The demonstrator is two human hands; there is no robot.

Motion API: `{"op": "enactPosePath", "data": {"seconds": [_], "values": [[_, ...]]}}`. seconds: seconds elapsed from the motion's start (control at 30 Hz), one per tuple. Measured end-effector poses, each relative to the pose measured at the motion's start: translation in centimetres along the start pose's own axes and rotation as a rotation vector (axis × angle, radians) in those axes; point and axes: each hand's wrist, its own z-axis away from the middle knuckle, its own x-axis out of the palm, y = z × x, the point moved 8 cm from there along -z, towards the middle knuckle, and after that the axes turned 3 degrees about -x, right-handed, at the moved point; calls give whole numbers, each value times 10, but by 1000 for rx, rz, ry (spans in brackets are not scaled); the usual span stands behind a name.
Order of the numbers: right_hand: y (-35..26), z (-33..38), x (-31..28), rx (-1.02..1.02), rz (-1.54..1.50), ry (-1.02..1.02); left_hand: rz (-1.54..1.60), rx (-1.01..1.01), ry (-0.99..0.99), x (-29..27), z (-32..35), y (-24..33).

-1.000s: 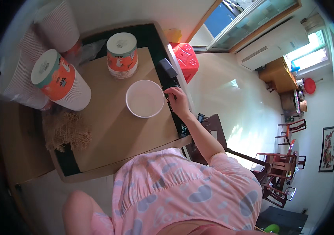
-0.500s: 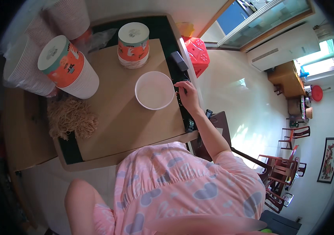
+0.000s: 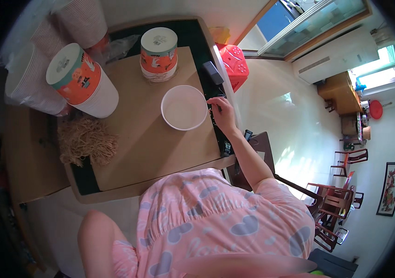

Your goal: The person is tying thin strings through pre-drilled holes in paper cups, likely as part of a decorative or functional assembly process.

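My right hand (image 3: pixel 223 114) is at the right edge of the table, its fingers bent and drawn together. The fingertips are just right of the rim of a white paper bowl (image 3: pixel 184 108). What they pinch, if anything, is too small to tell. The bowl stands upright on a brown cardboard sheet (image 3: pixel 146 153), and its pale inside shows nothing in it. Tiny yellow-orange specks lie by the fingers on the dark green tabletop. No part of my left hand shows.
A short stack of upside-down paper bowls (image 3: pixel 159 54) and a taller stack (image 3: pixel 84 81) stand behind. Bagged bowl stacks (image 3: pixel 30 81) fill the far left. A heap of tan strings (image 3: pixel 87 140) lies at the left. A black adapter (image 3: pixel 213 72) and red stool (image 3: pixel 232 67) are right.
The view has shifted very slightly. My right hand keeps its place beside the bowl, and nothing on the table has visibly moved.
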Motion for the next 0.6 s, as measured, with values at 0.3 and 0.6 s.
{"op": "enactPosePath", "data": {"seconds": [0.3,0.6], "values": [[3,-1,-5,22,11,-6,-111,205,31,-1,-4,47],[10,-1,-3,33,1,-8,92,-10,95,-15,2,21]]}}
